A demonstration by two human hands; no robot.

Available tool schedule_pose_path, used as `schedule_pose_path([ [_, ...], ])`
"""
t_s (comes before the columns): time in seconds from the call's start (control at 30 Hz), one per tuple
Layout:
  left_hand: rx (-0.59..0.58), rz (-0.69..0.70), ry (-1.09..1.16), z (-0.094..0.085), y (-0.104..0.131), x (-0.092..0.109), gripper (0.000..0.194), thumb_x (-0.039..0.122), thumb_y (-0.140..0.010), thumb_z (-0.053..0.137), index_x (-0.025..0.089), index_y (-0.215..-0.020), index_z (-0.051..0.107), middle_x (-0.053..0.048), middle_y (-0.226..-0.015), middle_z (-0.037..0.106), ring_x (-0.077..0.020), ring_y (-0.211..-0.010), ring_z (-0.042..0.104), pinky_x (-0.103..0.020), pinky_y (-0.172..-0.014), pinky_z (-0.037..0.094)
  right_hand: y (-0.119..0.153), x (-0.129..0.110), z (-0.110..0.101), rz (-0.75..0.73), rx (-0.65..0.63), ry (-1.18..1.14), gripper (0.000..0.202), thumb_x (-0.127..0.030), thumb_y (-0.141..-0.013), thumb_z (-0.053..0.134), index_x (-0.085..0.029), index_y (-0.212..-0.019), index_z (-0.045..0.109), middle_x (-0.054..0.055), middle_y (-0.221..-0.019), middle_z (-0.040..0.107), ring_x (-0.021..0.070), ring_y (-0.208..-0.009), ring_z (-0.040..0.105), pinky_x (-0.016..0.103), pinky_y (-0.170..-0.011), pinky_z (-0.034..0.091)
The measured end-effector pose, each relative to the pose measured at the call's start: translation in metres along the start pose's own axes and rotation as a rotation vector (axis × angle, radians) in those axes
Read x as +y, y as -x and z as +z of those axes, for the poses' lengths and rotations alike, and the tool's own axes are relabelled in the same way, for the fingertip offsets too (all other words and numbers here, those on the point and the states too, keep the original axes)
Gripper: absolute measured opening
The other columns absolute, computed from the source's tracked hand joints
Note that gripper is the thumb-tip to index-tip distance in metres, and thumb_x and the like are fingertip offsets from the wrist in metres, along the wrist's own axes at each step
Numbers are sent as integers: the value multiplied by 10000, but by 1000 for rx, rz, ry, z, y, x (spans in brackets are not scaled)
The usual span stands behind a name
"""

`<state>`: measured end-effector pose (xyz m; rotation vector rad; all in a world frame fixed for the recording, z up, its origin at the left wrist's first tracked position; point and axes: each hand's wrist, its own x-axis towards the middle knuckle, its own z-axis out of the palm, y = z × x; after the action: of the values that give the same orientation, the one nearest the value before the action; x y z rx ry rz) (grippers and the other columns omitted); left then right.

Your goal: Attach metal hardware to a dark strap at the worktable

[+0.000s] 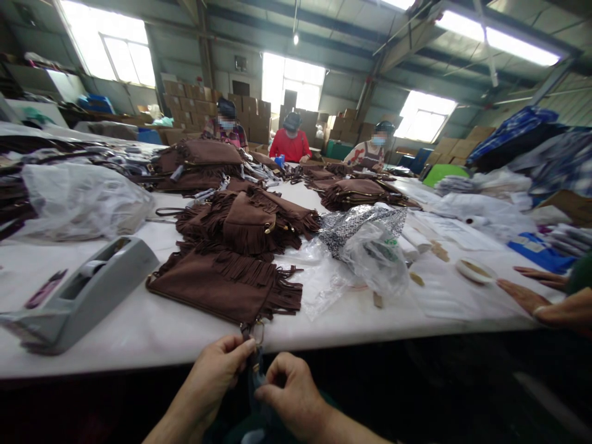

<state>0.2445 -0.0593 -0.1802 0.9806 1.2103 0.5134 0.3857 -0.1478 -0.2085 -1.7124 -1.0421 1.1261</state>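
Observation:
A dark brown fringed bag point(217, 280) lies flat on the white table, its strap end and metal clasp point(259, 333) hanging over the front edge. My left hand point(222, 364) is closed in a pinch on the strap point(246, 332) beside the clasp. Just below and to the right, my right hand point(293, 385) pinches a greyish wrapped strip point(256, 376) that hangs down from the clasp. The strip's lower part is dim, and I cannot make out its full length. Behind the flat bag rests a heap of similar brown fringed bags point(250, 222).
A grey tape dispenser point(92, 290) stands at left, near clear plastic bagging point(87, 200). Right of the bags lie crumpled plastic bags point(370, 246) and a small white dish point(475, 271). A co-worker's hands point(531, 296) rest at the right edge. Several people point(290, 142) work across the table.

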Motion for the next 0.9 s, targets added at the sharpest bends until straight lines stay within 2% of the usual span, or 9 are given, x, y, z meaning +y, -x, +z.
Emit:
schedule_pose_path([
  [0.4, -16, 26, -47, -7, -7, -13, 649, 697, -566, 760, 123, -855, 672, 75, -506, 398, -52, -427, 257, -195, -414, 128, -3, 0, 0, 61, 13, -96, 170, -94, -616, 709, -160, -586, 556, -63, -547, 516, 104, -572, 466, 226, -556, 345],
  [0.67, 1, 27, -80, -5, 0, -6, 627, 697, -556, 750, 128, -798, 650, 50, -526, 457, -57, -436, 280, -193, -418, 151, -3, 2, 1, 43, 5, -146, 136, -95, -609, 697, -148, -594, 573, -40, -568, 543, 112, -588, 481, 228, -571, 362],
  [0.9, -7, 14, -48, -4, 4, 2, 632, 665, -535, 768, 116, -820, 643, 62, -525, 440, -57, -448, 294, -187, -421, 157, -1, 4, 0, 38, 8, -127, 111, -90, -618, 691, -145, -609, 594, -25, -588, 569, 121, -594, 506, 231, -576, 378],
])
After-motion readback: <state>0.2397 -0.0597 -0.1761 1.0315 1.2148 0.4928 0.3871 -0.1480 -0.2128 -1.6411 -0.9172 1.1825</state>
